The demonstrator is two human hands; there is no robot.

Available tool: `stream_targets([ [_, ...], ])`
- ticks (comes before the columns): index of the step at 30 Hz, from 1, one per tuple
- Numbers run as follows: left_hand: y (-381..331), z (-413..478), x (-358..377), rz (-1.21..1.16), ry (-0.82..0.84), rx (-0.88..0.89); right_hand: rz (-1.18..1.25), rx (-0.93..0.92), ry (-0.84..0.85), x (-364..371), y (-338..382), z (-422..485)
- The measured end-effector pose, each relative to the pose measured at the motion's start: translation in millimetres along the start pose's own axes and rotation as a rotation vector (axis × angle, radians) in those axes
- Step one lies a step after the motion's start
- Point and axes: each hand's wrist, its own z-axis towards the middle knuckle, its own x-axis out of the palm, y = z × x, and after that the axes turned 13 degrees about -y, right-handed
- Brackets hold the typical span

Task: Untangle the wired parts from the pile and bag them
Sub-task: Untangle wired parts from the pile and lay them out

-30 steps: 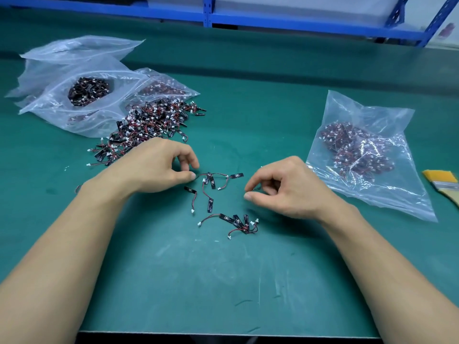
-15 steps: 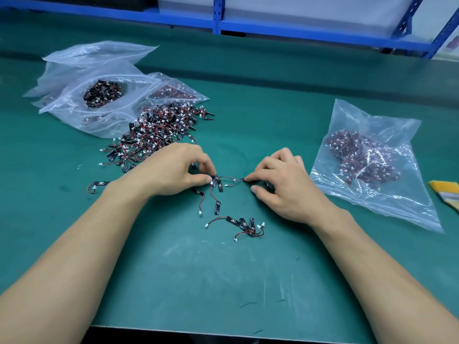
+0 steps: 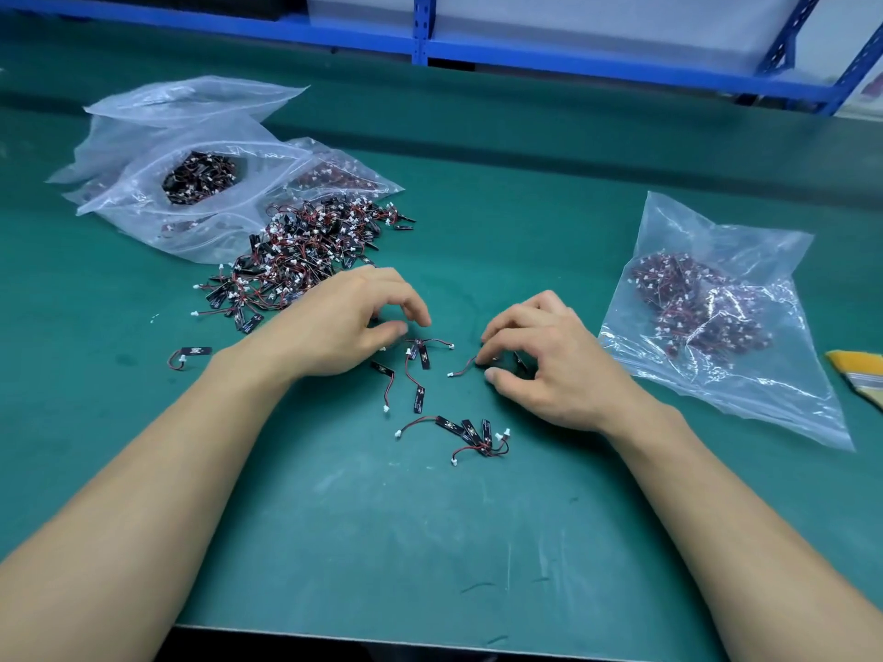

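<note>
A pile of tangled wired parts [image 3: 306, 250], small black boards with red-black leads and white plugs, lies left of centre on the green mat. My left hand [image 3: 344, 327] hovers with loosely curled fingers over a small loose cluster [image 3: 416, 358], thumb and forefinger apart with nothing between them. My right hand [image 3: 544, 360] pinches a single wired part [image 3: 466, 366] whose lead and white plug stick out to the left. Three separated parts [image 3: 470, 432] lie nearer me. A clear bag [image 3: 707, 322] on the right holds many parts.
Several clear bags [image 3: 200, 183], some holding parts, lie at the back left behind the pile. One stray part [image 3: 191, 353] sits left of my left wrist. A yellow brush [image 3: 860, 375] lies at the right edge. A blue shelf frame [image 3: 425, 40] runs behind the table.
My right hand has pulled one part free of the cluster and drawn it to the right. My left hand's pinch on the cluster has loosened. The hands have moved apart.
</note>
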Motion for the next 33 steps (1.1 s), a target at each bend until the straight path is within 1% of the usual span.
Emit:
stream_targets([
  [5,-3.3,-0.2,2.1,-0.018,0.045,0.019,-0.037,-0.001,0.004,-0.2,-2.6,-0.3],
  [16,-5.8,1.1,4.0,0.008,0.060,0.038,-0.054,0.053,-0.026,-3.2,-4.4,-0.2],
  [19,-7.7,0.3,3.7,0.001,0.052,0.045,-0.034,0.071,-0.019,-3.9,-3.2,-0.8],
  [24,-19.1,1.8,11.1,-0.017,0.092,0.110,0.054,0.025,0.017,-3.4,5.1,-0.9],
  [27,-22.1,2.2,12.6,-0.044,0.107,0.118,0.088,0.025,-0.045,-9.3,5.1,-0.9],
  [30,-18.7,1.7,10.8,-0.061,0.075,0.092,0.095,0.101,-0.126,-20.7,-1.7,-0.8],
  [33,-14.5,1.2,8.9,-0.040,0.054,0.062,0.089,0.142,-0.108,-26.4,-10.6,-1.4],
])
